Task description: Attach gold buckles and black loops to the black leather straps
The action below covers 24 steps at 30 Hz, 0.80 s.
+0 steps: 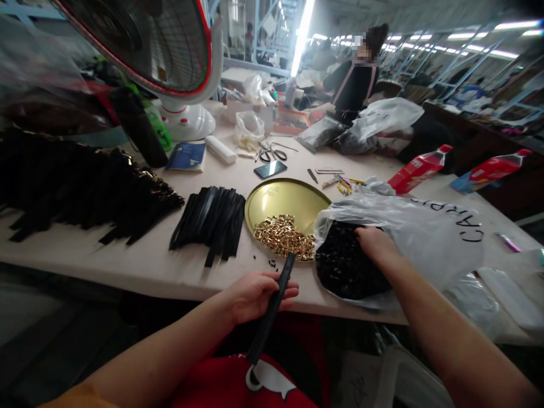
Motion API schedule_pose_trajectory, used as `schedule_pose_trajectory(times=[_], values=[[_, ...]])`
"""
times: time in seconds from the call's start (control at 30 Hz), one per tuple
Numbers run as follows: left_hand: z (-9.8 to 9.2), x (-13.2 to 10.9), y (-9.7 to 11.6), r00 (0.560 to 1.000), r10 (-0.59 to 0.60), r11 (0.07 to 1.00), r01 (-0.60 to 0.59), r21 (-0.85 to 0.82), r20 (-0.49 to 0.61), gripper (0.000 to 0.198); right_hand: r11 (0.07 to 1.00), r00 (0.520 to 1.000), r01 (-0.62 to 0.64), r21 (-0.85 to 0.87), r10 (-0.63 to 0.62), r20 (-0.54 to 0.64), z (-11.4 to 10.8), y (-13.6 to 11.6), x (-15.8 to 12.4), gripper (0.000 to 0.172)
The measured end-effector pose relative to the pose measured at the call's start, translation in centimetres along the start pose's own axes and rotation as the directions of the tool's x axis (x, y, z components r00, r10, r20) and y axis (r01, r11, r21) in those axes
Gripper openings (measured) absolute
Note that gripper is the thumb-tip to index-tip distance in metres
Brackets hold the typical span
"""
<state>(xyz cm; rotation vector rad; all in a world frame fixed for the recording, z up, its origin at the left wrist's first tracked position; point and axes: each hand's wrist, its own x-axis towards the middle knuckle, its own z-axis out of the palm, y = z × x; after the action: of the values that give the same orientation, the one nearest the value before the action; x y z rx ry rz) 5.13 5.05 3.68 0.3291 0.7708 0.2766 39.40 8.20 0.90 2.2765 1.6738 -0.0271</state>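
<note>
My left hand [257,294] is closed around a black strap [272,314], its thumb resting on top, in front of the table edge. My right hand [374,242] reaches into a clear plastic bag [429,238] full of small black pieces [346,266]; its fingertips are partly hidden, so whether they pinch a piece I cannot make out. Between the hands and farther back lies a round gold tray [293,198] with a heap of small gold metal buckles [284,237]. A stack of black straps [210,221] is left of the tray.
A large pile of black straps [76,187] covers the table's left side. A fan [187,119] stands behind it. Scissors [272,153], a phone [271,169] and pliers [343,187] lie behind the tray. Red-labelled bottles [420,170] lean at the right. A person [355,85] is farther back.
</note>
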Motion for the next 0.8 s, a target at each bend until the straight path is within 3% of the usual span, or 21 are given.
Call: schedule_pose_trajectory(times=[0.17, 0.3, 0.43, 0.5, 0.53, 0.57, 0.63, 0.7, 0.8], values=[[-0.8, 0.5, 0.2, 0.999, -0.033, 0.999, 0.034, -0.033, 0.02, 0.033, 0.996, 0.999, 0.048, -0.073, -0.046, 0.028, -0.1, 0.4, 0.1, 0.028], [-1.2, 0.5, -0.1, 0.998, -0.038, 0.998, 0.04, -0.042, 0.041, 0.034, 0.993, 0.994, 0.07, -0.095, -0.077, -0.074, 0.1, 1.0, -0.3, 0.027], [-1.7, 0.6, -0.9, 0.999, -0.04, 0.999, 0.04, -0.011, -0.017, 0.033, 0.995, 0.973, 0.042, 0.085, -0.022, -0.231, -0.3, 0.7, -1.4, 0.02], [-2.0, 0.7, -1.4, 0.999, -0.013, 0.999, 0.015, 0.046, -0.037, 0.026, 0.95, 0.957, 0.096, 0.297, -0.006, -0.291, -0.8, -0.7, -3.0, 0.017], [-2.1, 0.8, -1.6, 0.999, 0.009, 0.996, -0.006, 0.085, -0.037, 0.027, 0.875, 0.952, 0.139, 0.465, 0.011, -0.305, -1.1, -1.9, -4.1, 0.016], [-2.2, 0.8, -1.7, 0.999, 0.038, 0.99, -0.034, 0.134, -0.029, 0.03, 0.74, 0.962, 0.169, 0.651, 0.021, -0.273, -1.3, -3.3, -5.3, 0.017], [-2.4, 0.7, -1.9, 0.994, 0.109, 0.955, -0.105, 0.277, 0.003, 0.034, 0.344, 0.99, 0.14, 0.928, -0.057, -0.128, -1.6, -6.5, -8.0, 0.023], [-2.5, 0.4, -1.9, 0.981, 0.192, 0.869, -0.182, 0.46, 0.026, 0.03, -0.002, 0.989, 0.004, 1.0, -0.145, -0.004, -1.6, -9.7, -10.4, 0.028], [-2.2, -0.7, -1.9, 0.954, 0.297, 0.713, -0.251, 0.655, 0.043, 0.023, -0.367, 0.963, -0.21, 0.906, -0.237, 0.127, -1.0, -13.5, -12.9, 0.031]])
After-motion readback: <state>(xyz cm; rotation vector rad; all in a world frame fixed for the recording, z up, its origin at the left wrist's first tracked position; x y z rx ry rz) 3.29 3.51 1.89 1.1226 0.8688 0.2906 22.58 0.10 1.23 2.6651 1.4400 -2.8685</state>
